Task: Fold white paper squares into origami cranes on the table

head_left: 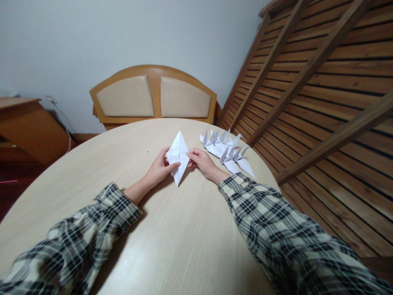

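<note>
A white sheet of paper folded into a long diamond [178, 148] is held up over the table, its points toward the far and near sides. My left hand [160, 166] grips its left side, thumb across the front and the other fingers behind. At the right corner, my right hand [201, 161] pinches the paper between thumb and fingers. Creases run down and across the diamond's front. Just beyond my right hand stand several folded white paper cranes [225, 147], grouped close together with wings and necks raised.
The round pale wooden table [184, 233] carries everything. Behind it rises a wooden headboard [156, 94] with two cream panels. A slatted wooden frame [322, 94] leans along the right side. At the far left is a brown wooden cabinet [33, 127], with a white cord [68, 135] beside it.
</note>
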Demonstrator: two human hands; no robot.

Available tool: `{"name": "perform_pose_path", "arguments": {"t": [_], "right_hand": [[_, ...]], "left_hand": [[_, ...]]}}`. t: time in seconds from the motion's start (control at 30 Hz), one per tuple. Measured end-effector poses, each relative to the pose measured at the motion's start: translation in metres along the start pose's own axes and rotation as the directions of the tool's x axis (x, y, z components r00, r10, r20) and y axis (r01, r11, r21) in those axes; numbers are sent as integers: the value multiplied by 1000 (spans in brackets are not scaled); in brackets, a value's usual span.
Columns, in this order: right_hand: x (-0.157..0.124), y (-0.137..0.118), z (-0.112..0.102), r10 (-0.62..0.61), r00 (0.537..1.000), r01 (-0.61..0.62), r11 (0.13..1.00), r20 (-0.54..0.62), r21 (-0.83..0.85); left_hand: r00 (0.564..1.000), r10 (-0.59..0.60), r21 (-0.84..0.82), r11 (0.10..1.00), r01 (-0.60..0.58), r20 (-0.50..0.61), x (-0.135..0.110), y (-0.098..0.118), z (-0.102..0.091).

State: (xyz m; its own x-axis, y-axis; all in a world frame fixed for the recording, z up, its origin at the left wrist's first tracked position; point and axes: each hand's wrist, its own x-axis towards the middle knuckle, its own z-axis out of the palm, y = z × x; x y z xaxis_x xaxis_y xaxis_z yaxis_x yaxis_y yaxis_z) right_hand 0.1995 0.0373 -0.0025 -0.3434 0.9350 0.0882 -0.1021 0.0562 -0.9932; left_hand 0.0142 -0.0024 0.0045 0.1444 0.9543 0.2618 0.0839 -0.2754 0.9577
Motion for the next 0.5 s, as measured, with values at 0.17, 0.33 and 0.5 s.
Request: {"name": "perform_pose_path", "arguments": {"t": [0.17,0.33,0.5], "right_hand": [[-2,-4,0,29,998,-29,1000,47,9],[-5,-7,-1,20,1000,-21,999,18,49],[-4,-7,-1,13,999,-7,992,-50,123]], "left_hand": [[997,-54,-11,999,53,-61,-1,-3,-2],[997,-10,-8,1000,9,-73,0,-3,-3],[1000,23,192,981,-24,8,1,-7,-6]]}}
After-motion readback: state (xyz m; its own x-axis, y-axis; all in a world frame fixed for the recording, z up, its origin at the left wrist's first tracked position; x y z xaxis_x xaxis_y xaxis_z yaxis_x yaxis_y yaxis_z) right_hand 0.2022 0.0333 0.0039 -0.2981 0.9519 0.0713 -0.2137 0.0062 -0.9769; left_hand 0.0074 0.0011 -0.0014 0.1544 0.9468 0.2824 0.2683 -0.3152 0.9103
